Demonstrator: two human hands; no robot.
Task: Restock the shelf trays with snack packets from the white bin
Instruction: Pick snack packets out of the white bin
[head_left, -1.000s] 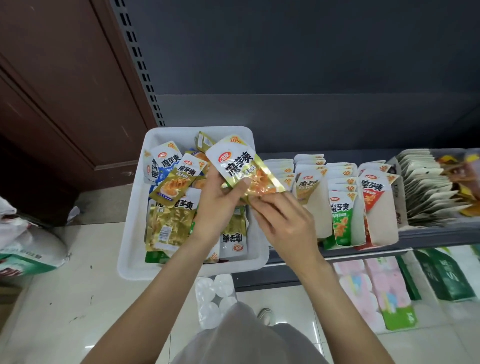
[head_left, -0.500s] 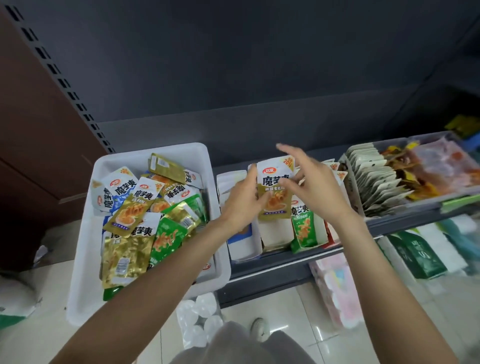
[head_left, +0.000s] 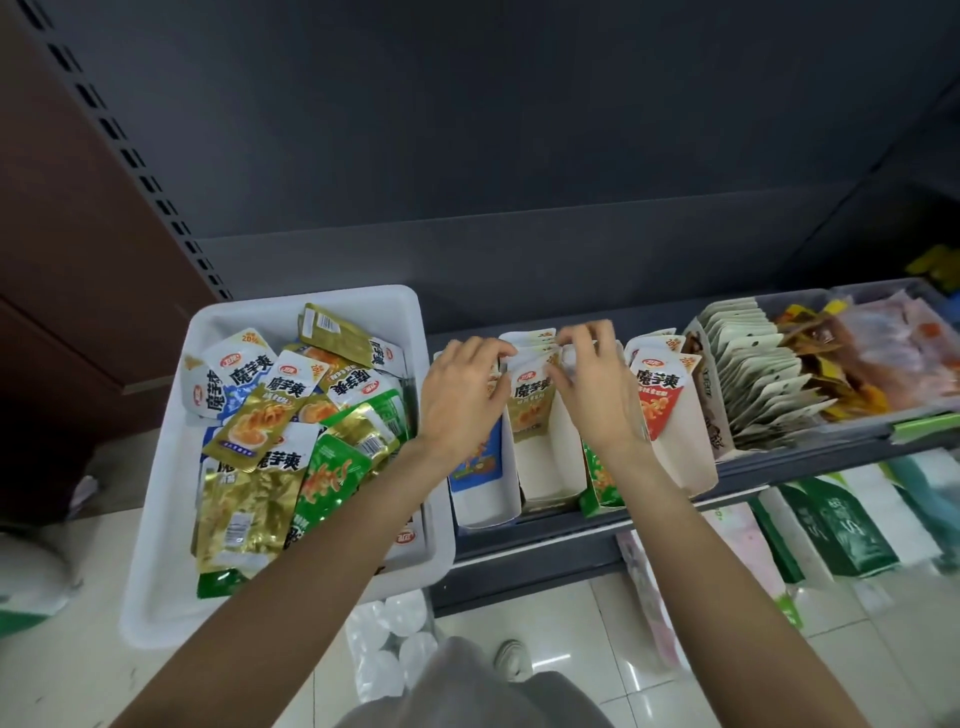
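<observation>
Standing upright, gold packet (head_left: 530, 402) (white-topped) in tray (head_left: 540, 478).

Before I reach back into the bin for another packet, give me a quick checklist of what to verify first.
1. Yellow packet seated in the white tray: ok, it stands upright at the front of its row.
2. Left hand free: cannot tell, fingers curl at the packet tops.
3. Right hand free: cannot tell, fingertips pinch at the packet tops.
4. Tray has room: ok, its front is empty.
5. White bin still stocked: ok, many packets remain.
6. Matching flavour: ok, the row behind looks alike, though partly hidden.
</observation>
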